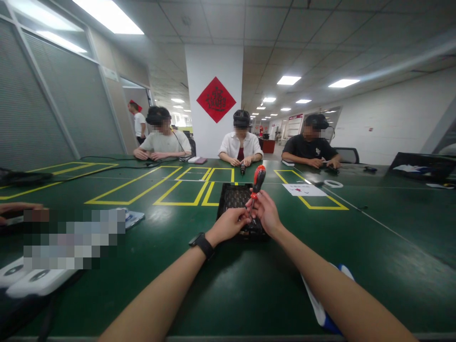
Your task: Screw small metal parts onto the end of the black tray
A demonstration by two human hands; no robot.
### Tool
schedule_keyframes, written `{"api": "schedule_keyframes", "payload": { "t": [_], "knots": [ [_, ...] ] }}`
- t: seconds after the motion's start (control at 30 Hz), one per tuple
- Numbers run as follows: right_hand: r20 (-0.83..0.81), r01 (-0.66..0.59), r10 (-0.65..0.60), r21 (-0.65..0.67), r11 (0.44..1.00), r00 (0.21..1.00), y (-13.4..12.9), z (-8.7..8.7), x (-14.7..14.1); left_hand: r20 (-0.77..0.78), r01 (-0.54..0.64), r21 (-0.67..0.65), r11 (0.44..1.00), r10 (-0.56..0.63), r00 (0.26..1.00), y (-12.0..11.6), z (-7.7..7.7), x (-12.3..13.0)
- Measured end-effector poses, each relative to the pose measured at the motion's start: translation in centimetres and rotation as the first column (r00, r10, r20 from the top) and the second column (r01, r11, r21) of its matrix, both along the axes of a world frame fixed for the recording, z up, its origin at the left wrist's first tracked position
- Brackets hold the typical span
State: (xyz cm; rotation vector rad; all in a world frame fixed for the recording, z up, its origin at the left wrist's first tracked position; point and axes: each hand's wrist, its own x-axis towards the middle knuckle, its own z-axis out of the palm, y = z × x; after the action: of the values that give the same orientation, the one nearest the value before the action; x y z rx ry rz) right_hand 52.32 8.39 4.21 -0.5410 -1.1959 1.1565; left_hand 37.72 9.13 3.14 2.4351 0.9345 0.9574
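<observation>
A screwdriver [259, 179] with a red and black handle stands nearly upright over a black tray [223, 197], its handle end up. Around its lower part, near the red collar, the fingers of my right hand [267, 211] are closed. My left hand [230, 224], with a black watch on the wrist, is pinched close to the shaft at the tray's near half. Whatever lies between the left fingertips is too small to make out. Dark textured material shows inside the tray, and the screwdriver's tip is hidden by my fingers.
The green table [142, 280] carries yellow tape outlines. A paper sheet [304, 190] and a white ring [333, 184] lie beyond my right hand. A blue and white object [320, 304] sits under my right forearm. Several people work across the table; another person's hand [21, 211] is at left.
</observation>
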Motion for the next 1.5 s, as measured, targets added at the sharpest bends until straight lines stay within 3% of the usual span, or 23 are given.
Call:
{"api": "schedule_keyframes", "payload": {
  "t": [0.33,0.63,0.93,1.2,1.27,1.37,1.5],
  "knots": [
    [-0.005,0.033,-0.033,0.015,0.999,0.999,-0.1,0.0,-0.1,0.082,-0.011,-0.048,0.999,0.015,0.997,-0.2,0.1,0.1],
    [0.015,0.008,-0.008,0.019,1.000,1.000,-0.2,0.3,0.0,0.067,0.015,0.012,1.000,-0.016,0.998,0.1,-0.1,0.1],
    [0.030,0.020,-0.022,0.071,0.997,0.999,-0.5,0.8,-0.2,0.027,-0.120,0.083,0.989,0.118,0.993,-0.3,0.3,0.4],
    [0.073,0.038,-0.046,0.101,0.994,0.996,-1.1,1.4,-0.5,0.079,0.002,0.077,0.997,-0.009,0.997,-1.2,0.9,0.9],
    [0.097,0.072,-0.085,0.125,0.989,0.992,-1.6,1.9,-0.8,0.068,-0.036,0.100,0.994,0.029,0.997,-1.7,1.1,1.2],
    [0.148,0.135,-0.164,0.190,0.972,0.975,-2.3,3.1,-1.2,0.033,-0.194,0.153,0.969,0.192,0.981,-2.2,1.8,1.1],
    [0.163,0.328,-0.386,0.294,0.898,0.908,-1.3,3.3,0.3,0.034,-0.456,0.227,0.861,0.460,0.887,-1.2,2.7,-0.7]
  ]
}}
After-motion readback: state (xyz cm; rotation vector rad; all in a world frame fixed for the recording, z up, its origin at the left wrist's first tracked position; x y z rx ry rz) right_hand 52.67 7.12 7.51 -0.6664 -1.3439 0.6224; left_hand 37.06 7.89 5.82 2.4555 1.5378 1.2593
